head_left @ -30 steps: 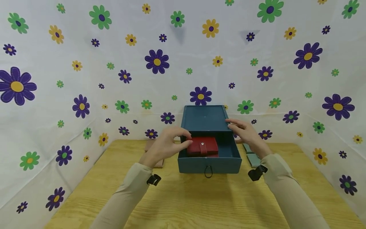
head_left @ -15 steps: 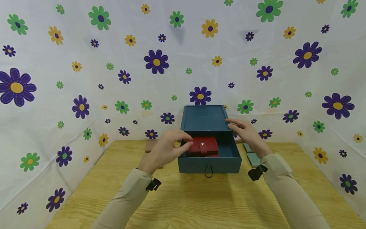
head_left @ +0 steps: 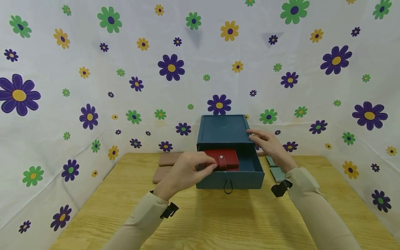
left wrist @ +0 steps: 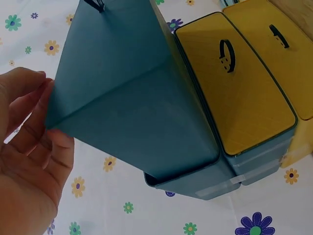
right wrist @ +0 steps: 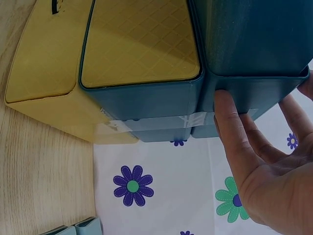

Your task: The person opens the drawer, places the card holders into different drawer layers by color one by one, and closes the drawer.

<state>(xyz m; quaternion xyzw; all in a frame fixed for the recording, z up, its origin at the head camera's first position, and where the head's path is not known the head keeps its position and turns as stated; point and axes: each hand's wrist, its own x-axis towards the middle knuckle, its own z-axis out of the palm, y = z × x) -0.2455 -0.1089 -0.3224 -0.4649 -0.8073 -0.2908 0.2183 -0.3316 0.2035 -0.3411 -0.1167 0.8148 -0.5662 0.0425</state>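
Note:
A dark blue drawer [head_left: 237,180] with a black loop pull stands slid out of the top of a blue drawer unit [head_left: 224,128]. In it lies a red wallet [head_left: 231,158] with a snap strap. My left hand [head_left: 187,170] hovers at the drawer's front left corner, thumb and index tips near each other and overlapping the wallet's left part in the head view. In the left wrist view its fingers lie right at the drawer's edge. My right hand [head_left: 272,147] rests extended fingers [right wrist: 227,110] against the unit's right side.
Two flat brown pieces [head_left: 168,158] lie left of the unit, and pale green folded pieces [head_left: 277,174] right of it on the wooden table [head_left: 218,222]. A yellow-fronted drawer [left wrist: 234,73] and a yellow box [left wrist: 288,49] sit beneath. Flower-printed cloth surrounds the table.
My left hand has moved down and to the right, from the wallet's left edge toward the drawer's front rim. My right hand, the drawer and the wallet look unmoved.

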